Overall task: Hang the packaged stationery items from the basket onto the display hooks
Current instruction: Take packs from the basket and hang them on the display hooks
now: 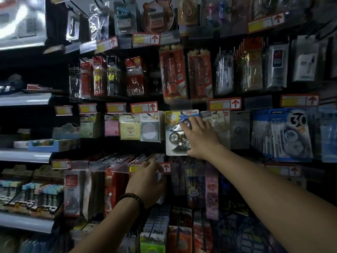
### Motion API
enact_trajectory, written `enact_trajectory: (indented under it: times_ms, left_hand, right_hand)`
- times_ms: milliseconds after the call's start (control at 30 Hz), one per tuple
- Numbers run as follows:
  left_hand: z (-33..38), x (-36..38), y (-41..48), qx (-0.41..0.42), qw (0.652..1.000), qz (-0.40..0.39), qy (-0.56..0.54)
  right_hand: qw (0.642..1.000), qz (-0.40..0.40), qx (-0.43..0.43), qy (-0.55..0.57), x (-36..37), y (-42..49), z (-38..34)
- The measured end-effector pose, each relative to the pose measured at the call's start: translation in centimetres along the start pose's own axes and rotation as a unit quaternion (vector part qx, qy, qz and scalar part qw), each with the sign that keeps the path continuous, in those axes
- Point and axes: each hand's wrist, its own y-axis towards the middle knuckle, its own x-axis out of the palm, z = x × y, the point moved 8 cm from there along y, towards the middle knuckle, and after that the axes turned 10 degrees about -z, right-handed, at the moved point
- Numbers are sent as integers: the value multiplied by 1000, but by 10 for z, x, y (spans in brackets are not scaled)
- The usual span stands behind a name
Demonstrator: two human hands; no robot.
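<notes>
Dim display wall (pixel 197 105) — right hand (pixel 198 137), arm outstretched, grips blister pack (pixel 173 136).

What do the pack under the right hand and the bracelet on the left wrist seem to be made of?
The blister pack looks like printed cardboard backing under a clear, glossy plastic bubble; bright glints sit on the raised front. The beaded bracelet is a string of small dark round beads with a dull finish, possibly wood, though the dim light leaves that open.

A dark hook wall (pixel 116 147) fills the frame, hung with packs (pixel 173 73); grey shelves (pixel 25 155) at left carry open boxes (pixel 52 145).
</notes>
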Motion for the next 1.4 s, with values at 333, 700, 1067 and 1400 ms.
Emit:
enact_trajectory:
  times_ms: [333, 700, 1067, 1400]
  left_hand:
    - [-19, 47, -62, 4, 997, -71, 5]
    - [-71, 248, -259, -74, 936, -337, 71]
    - [-113, 424, -434, -168, 826, -536, 49]
    - [-148, 507, -510, -229, 722, -651, 38]
  right_hand:
    - [991, 20, -38, 123, 16, -64, -26]
    - [910, -205, 7, 361, 246, -302, -112]
    - [746, -528, 86, 397, 444, -576, -215]
    - [607, -659, 124, 428, 563, -712, -268]
